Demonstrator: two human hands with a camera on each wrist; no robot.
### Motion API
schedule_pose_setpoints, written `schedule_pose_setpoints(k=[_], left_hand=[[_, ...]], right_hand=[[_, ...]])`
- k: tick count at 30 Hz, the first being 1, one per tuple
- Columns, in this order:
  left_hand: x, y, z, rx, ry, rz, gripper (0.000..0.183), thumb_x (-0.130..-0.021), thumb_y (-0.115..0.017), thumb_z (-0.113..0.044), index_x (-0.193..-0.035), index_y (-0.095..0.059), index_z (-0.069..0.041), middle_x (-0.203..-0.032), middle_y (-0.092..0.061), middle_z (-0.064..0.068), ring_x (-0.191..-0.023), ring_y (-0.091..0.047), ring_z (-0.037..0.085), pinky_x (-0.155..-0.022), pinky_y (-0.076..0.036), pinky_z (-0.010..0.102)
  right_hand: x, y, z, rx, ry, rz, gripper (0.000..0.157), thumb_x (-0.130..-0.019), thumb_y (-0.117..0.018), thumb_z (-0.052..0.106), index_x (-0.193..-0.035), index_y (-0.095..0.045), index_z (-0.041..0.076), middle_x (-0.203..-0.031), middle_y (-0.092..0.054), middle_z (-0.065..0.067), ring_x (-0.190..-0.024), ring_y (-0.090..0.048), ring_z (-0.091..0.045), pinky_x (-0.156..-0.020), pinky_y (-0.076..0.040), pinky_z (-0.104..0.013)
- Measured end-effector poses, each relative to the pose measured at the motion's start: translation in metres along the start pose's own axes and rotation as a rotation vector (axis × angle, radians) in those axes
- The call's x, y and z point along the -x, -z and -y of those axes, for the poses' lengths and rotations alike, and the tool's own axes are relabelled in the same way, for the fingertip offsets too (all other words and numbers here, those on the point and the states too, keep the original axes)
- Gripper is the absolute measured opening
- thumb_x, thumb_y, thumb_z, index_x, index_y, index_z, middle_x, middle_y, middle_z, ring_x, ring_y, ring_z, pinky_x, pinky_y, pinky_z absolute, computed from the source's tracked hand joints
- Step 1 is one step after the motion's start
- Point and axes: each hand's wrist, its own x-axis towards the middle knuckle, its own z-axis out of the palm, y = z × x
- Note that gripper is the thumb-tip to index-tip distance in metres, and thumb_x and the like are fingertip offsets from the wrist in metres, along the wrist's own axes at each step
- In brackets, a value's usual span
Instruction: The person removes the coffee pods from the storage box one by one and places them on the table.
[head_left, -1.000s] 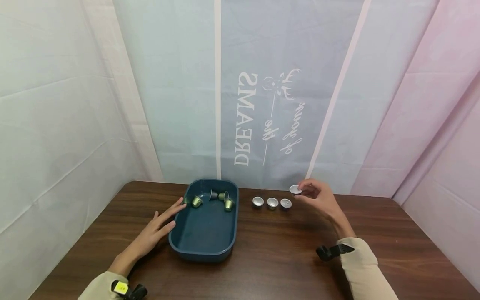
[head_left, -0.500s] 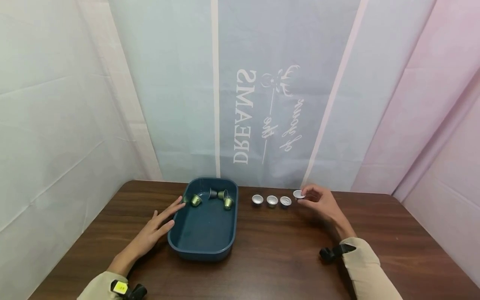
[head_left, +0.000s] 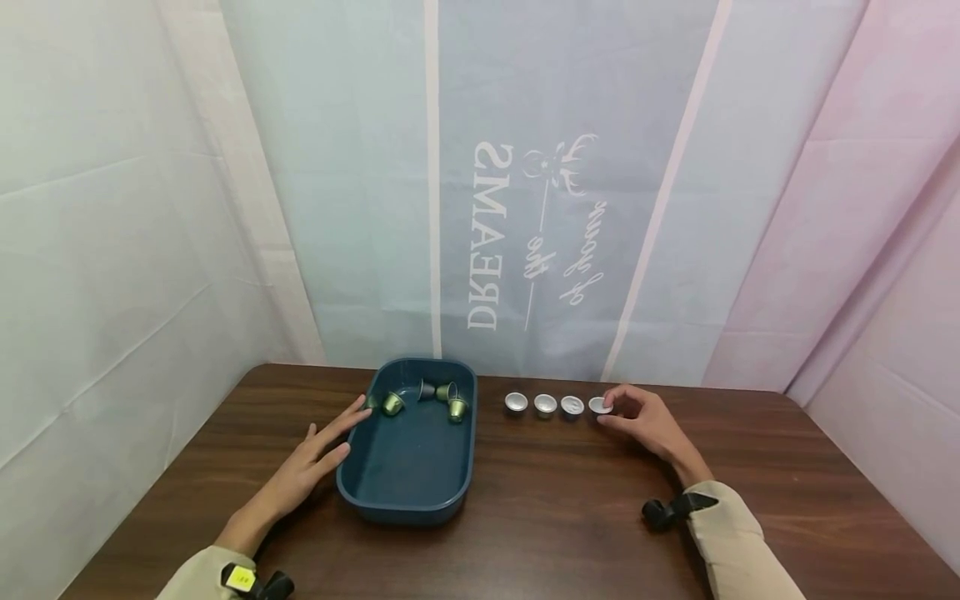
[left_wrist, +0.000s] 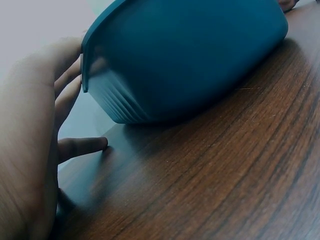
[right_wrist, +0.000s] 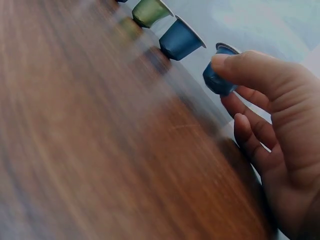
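A blue coffee capsule [right_wrist: 215,79], silver lid up, is pinched between the thumb and fingers of my right hand [head_left: 645,421]. It is at the right end of a row of capsules; whether its base touches the table I cannot tell. To its left sit a blue capsule [right_wrist: 181,40] and a green capsule [right_wrist: 149,12], with another silver-lidded capsule [head_left: 516,403] at the row's left end. My left hand [head_left: 307,467] has its fingers extended against the left rim of a dark blue bin [head_left: 405,507]. Inside lie several capsules, among them a green one [head_left: 457,409].
The brown wooden table [head_left: 555,533] carries everything. A printed cloth backdrop [head_left: 375,208] hangs right behind its back edge, and pale cloth [head_left: 97,250] hangs at the sides. Black wrist cameras [head_left: 663,512] sit on both sleeves.
My right hand has brought the capsule down and slightly right, into line with the other three. My left hand and the bin have stayed in place.
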Motion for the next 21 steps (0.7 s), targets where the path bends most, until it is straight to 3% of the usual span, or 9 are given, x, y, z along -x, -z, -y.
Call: schedule_pose_setpoints(k=[6,9,13,21], left_hand=[[-0.001,0.000,0.004,-0.012,-0.016,-0.003,0.048,-0.102,-0.039,-0.006,-0.150,-0.033,-0.010,-0.159,-0.014,0.005,-0.143,-0.013,0.012,-0.089,0.011,0.079],[-0.001,0.000,0.006,-0.017,-0.019,-0.005,0.048,-0.102,-0.039,-0.006,-0.150,-0.033,-0.010,-0.159,-0.014,0.006,-0.143,-0.013,0.012,-0.089,0.011,0.079],[0.000,0.000,0.005,-0.010,-0.015,-0.005,0.049,-0.102,-0.040,-0.006,-0.150,-0.033,-0.010,-0.159,-0.014,0.005,-0.143,-0.013,0.008,-0.089,0.011,0.080],[0.000,0.000,0.003,-0.003,-0.006,-0.004,0.049,-0.101,-0.041,-0.005,-0.150,-0.034,-0.011,-0.159,-0.015,0.006,-0.143,-0.013,0.007,-0.090,0.011,0.079]], right_hand=[[-0.001,0.000,-0.003,0.046,0.007,0.001,0.020,-0.079,-0.077,0.000,-0.093,-0.063,-0.001,-0.089,-0.063,-0.016,-0.067,-0.059,-0.018,-0.058,-0.049,-0.025],[-0.002,0.000,-0.014,0.077,0.014,-0.009,0.020,-0.078,-0.078,0.002,-0.091,-0.064,0.002,-0.086,-0.063,-0.013,-0.066,-0.059,-0.017,-0.058,-0.048,-0.025],[-0.003,-0.001,-0.031,0.124,0.014,-0.024,0.021,-0.077,-0.080,0.006,-0.090,-0.064,0.009,-0.088,-0.064,-0.007,-0.068,-0.060,-0.014,-0.060,-0.049,-0.024],[0.000,-0.004,-0.037,0.126,0.009,-0.036,0.020,-0.078,-0.081,0.011,-0.090,-0.065,0.014,-0.092,-0.064,-0.004,-0.072,-0.061,-0.015,-0.063,-0.050,-0.025]])
